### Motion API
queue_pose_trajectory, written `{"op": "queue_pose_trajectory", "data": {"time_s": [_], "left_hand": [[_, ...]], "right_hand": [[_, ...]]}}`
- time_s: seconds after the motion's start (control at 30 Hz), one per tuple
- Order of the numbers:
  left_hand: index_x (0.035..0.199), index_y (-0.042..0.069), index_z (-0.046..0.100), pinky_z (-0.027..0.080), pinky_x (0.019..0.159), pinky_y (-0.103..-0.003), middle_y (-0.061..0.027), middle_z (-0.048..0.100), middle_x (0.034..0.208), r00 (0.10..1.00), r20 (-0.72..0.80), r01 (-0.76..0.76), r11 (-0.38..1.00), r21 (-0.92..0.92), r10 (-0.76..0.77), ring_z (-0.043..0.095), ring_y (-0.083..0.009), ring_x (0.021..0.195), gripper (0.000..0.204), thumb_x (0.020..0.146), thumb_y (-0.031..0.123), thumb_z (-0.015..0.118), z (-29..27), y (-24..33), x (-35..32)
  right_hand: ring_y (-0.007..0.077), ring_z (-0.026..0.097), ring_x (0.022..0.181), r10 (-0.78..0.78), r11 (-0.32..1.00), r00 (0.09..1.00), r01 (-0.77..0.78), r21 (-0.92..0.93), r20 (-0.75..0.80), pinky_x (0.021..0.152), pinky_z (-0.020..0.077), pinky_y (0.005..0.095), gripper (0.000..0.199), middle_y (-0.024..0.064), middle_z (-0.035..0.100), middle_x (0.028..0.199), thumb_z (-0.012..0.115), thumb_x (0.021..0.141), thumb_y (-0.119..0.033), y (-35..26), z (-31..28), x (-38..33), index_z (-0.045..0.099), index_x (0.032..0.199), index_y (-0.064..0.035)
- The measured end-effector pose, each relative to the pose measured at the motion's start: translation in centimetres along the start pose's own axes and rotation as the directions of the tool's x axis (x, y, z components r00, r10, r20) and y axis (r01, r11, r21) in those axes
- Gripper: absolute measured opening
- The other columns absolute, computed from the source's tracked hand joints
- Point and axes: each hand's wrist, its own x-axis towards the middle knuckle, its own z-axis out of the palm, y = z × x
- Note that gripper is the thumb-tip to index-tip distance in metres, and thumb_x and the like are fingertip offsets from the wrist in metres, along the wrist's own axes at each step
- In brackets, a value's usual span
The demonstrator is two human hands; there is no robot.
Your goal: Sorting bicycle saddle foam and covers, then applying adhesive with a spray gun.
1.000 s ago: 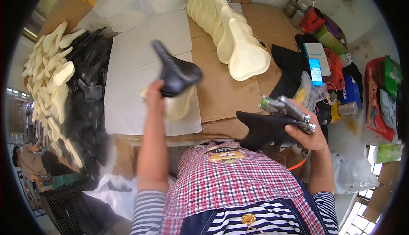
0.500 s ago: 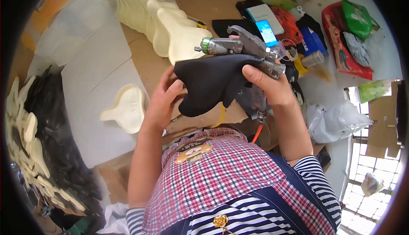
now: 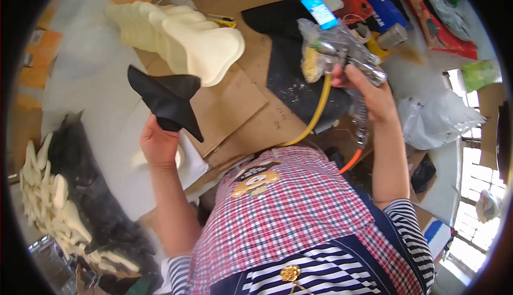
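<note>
Left hand (image 3: 158, 144), left of centre, closed around the lower edge of a black saddle cover (image 3: 167, 100) raised above the cardboard-covered table (image 3: 235, 108). Right hand (image 3: 368, 94), upper right, gripping a spray gun (image 3: 336, 54) with yellow hose (image 3: 315, 114). Cream foam saddle pads (image 3: 181, 41) stacked upper centre.

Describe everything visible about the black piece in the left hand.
The black cover piece looks like thin, matte, flexible sheet, broad at the top and tapering to a narrow point at lower right. It is held up above the cardboard-covered bench, slightly folded, gripped at its lower edge by the left hand. Nothing else touches it.
</note>
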Motion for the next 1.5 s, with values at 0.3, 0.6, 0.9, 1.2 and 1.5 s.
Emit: {"op": "queue_pose_trajectory", "data": {"time_s": [0.3,0.6,0.9,1.2,1.5], "left_hand": [[0.100,0.003,0.055,0.046,0.090,-0.035,-0.0097,0.061,0.104,0.823,-0.508,-0.042,0.919,0.391,0.254,0.058,-0.0222,0.099,0.015,0.088,0.007,0.047,-8.2,3.9,-8.4],[0.118,-0.002,0.049,0.043,0.096,-0.037,-0.0126,0.057,0.116,0.834,-0.473,-0.145,0.940,0.308,0.284,0.055,-0.0248,0.107,0.032,0.088,0.007,0.044,-3.8,2.8,-9.7],[0.117,0.003,0.051,0.052,0.075,-0.030,-0.0128,0.048,0.130,0.933,-0.180,-0.175,0.829,0.532,0.313,0.063,-0.0238,0.093,0.029,0.089,0.009,0.049,6.8,-0.8,-3.4],[0.114,0.005,0.051,0.051,0.072,-0.031,-0.0102,0.056,0.114,0.915,-0.399,0.116,0.911,0.396,0.057,0.062,-0.0219,0.088,0.027,0.089,0.015,0.052,1.2,-5.5,0.4],[0.119,0.003,0.051,0.047,0.081,-0.033,-0.0061,0.059,0.105,0.866,-0.052,0.499,0.865,0.057,-0.497,0.058,-0.0176,0.096,0.040,0.090,0.031,0.055,5.9,-15.7,4.4]], "right_hand": [[0.0146,0.057,0.090,-0.005,0.914,0.959,0.119,-0.387,0.282,0.082,0.0447,0.0276,0.055,0.0070,0.058,0.106,0.067,0.081,-0.021,6.8,3.1,1.3,0.045,0.129,-0.0041],[0.0360,0.034,0.128,-0.138,0.612,0.728,0.596,-0.520,0.672,0.105,0.0292,0.0425,0.076,0.0206,0.034,0.138,0.072,0.074,-0.029,14.7,14.5,4.6,0.034,0.136,-0.0064],[0.0204,0.062,0.093,0.276,0.845,0.799,-0.466,0.261,0.534,0.083,0.0505,0.0348,0.034,0.0119,0.063,0.103,0.055,0.084,-0.007,13.5,18.6,5.4,0.053,0.117,-0.0003],[0.0222,0.060,0.098,0.239,0.634,0.931,-0.365,0.682,0.276,0.089,0.0469,0.0359,0.029,0.0089,0.063,0.105,0.045,0.083,-0.007,10.5,7.1,6.8,0.054,0.111,-0.0005],[0.0200,0.058,0.097,-0.019,0.657,0.938,-0.249,0.711,0.346,0.090,0.0429,0.0283,0.031,0.0073,0.063,0.102,0.048,0.076,-0.010,8.7,1.2,7.4,0.058,0.105,-0.0026]]}}
